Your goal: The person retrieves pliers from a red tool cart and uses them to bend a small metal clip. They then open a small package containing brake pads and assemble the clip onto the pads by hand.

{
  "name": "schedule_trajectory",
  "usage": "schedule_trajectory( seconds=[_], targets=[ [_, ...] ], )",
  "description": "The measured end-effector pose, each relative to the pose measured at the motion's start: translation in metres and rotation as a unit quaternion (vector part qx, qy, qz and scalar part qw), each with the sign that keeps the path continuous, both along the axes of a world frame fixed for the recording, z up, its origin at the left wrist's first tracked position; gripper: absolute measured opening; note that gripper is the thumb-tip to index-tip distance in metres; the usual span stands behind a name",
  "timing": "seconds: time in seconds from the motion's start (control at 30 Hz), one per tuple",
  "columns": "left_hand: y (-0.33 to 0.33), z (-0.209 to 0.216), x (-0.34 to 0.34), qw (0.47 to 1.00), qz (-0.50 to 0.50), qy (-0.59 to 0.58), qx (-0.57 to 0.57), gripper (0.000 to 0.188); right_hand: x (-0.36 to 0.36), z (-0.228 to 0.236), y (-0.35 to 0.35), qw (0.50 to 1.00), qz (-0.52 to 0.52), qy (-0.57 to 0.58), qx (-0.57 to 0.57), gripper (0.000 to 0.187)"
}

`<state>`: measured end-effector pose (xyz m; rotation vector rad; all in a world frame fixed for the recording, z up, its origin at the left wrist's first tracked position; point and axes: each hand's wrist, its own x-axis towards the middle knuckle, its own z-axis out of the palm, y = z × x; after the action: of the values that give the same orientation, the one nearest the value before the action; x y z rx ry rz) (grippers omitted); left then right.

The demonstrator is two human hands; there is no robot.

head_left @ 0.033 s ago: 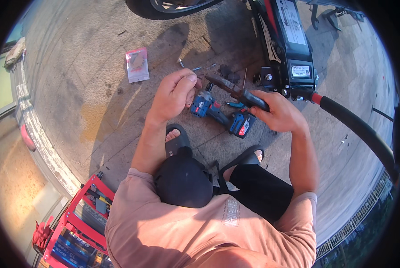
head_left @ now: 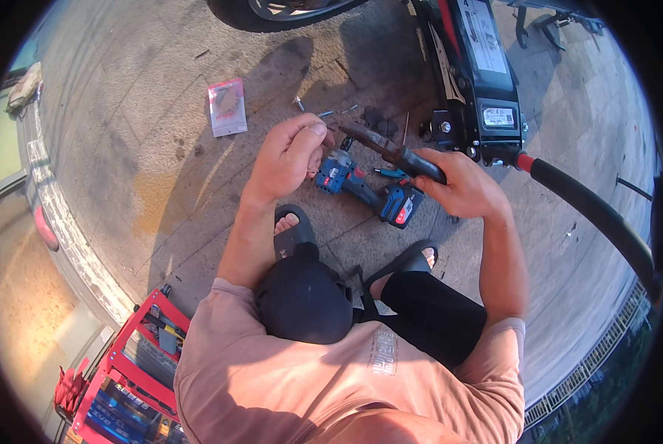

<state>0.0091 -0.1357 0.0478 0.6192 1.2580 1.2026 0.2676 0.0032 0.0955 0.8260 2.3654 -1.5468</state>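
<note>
My left hand (head_left: 290, 157) is raised above the pavement, thumb pressed against curled fingers. Whatever it may pinch is hidden or too small to name. My right hand (head_left: 461, 183) is closed around the dark handles of a pair of pliers (head_left: 387, 147). Their jaws point left toward my left fingers, with a small gap between. Below both hands lies a blue and black cordless power tool (head_left: 357, 185) with its battery toward the right. A teal-handled tool (head_left: 390, 173) lies beside it, partly covered by the pliers and my right hand.
A small clear packet (head_left: 228, 108) lies at the far left, with several bolts (head_left: 299, 104) nearer the middle. A black lifting stand (head_left: 486, 103) with a long padded handle (head_left: 586, 200) is at right. A tyre (head_left: 272, 24) stands at the back, a red tool cart (head_left: 135, 333) at lower left.
</note>
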Motion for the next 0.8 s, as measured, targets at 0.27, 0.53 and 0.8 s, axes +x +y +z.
schedule_trajectory(
  seconds=[0.27,0.53,0.8],
  targets=[
    [-0.001,-0.002,-0.006,0.999,-0.05,0.001,-0.014,0.028,0.0,-0.002,-0.001,0.997,0.025,0.004,0.069,0.037],
    [0.001,-0.004,-0.007,0.998,-0.059,0.004,-0.016,0.022,-0.001,-0.004,-0.003,0.993,0.015,0.008,0.117,0.037],
    [0.002,-0.001,0.004,0.991,0.03,0.074,0.105,0.009,-0.002,-0.017,-0.01,0.995,-0.009,0.048,0.088,0.038]
  ],
)
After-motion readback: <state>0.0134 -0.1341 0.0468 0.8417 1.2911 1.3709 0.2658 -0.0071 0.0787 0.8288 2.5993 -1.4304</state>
